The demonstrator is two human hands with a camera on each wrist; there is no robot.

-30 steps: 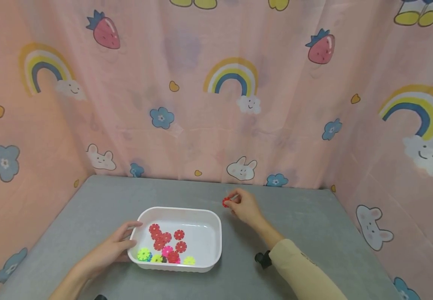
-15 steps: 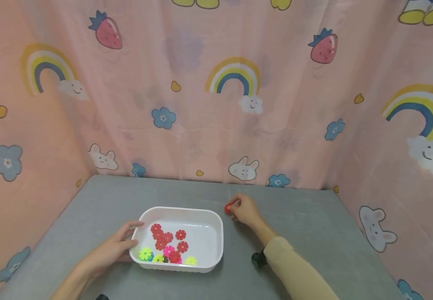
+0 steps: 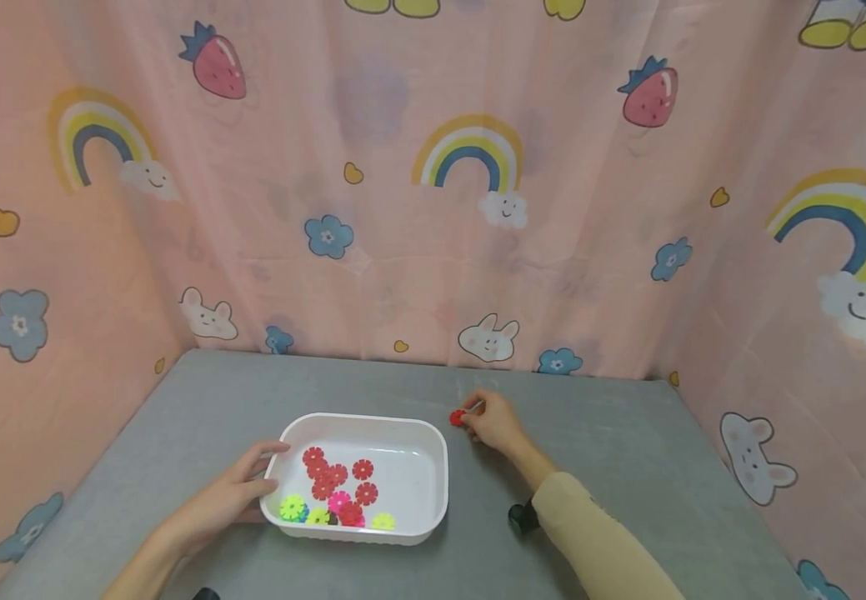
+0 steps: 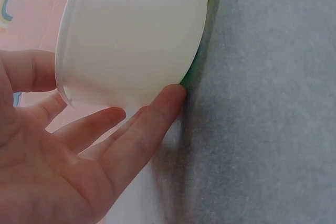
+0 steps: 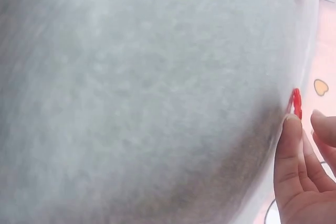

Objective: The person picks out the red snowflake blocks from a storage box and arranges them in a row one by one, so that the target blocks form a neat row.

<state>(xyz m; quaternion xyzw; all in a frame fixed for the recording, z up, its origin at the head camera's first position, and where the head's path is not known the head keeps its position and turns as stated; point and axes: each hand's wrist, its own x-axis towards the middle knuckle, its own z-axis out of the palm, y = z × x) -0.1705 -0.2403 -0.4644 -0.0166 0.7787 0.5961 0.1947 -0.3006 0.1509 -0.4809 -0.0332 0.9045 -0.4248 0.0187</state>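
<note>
A white tray (image 3: 402,537) stands on the table with red, yellow-green and pink notched discs in it, mostly toward its left and near side. My left hand (image 3: 226,500) holds the tray's left end; in the left wrist view the thumb and fingers of that hand (image 4: 79,156) lie around the tray's wall (image 4: 131,35). Beyond the tray's far right corner, my right hand (image 3: 494,423) pinches a red disc (image 3: 458,417) by its edge. The right wrist view shows the red disc (image 5: 297,102) edge-on at the fingertips of the hand (image 5: 307,177).
The grey table (image 3: 628,467) is enclosed by a pink patterned curtain (image 3: 372,292) at the back and both sides. A black object (image 3: 524,518) is at the right wrist, by the beige sleeve (image 3: 598,533).
My right hand, with the red disc, has come down slightly toward the near side since a second ago. My left hand keeps its hold on the tray. The whole head view has shifted slightly.
</note>
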